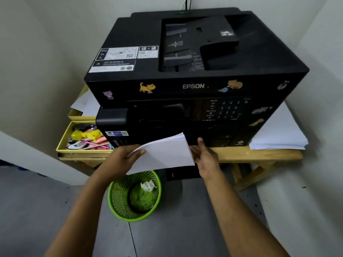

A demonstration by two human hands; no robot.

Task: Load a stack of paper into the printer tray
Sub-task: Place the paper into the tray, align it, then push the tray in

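**Inspector:** Nearest the lens, two bare forearms reach forward. The left hand (126, 156) is closed on the left edge of the paper stack (163, 154), thumb on top. The right hand (206, 156) lies flat and open-fingered against the stack's right edge, steadying it.

**Clerk:** And where is the stack?

**Inspector:** In the air, tilted, its far corner just reaching the lower front of the printer (185, 75). It hangs above the green bin (118, 199).

**Clerk:** The tray?

**Inspector:** A dark tray (183, 172) appears to project below the sheets; mostly hidden, so I cannot confirm.

**Clerk:** Progress?

**Inspector:** Paper in hand, not yet seated. Aligning, inserting and closing remain, in my judgement. A reserve pile (280, 130) sits on the wooden table (259, 154), right of the printer.
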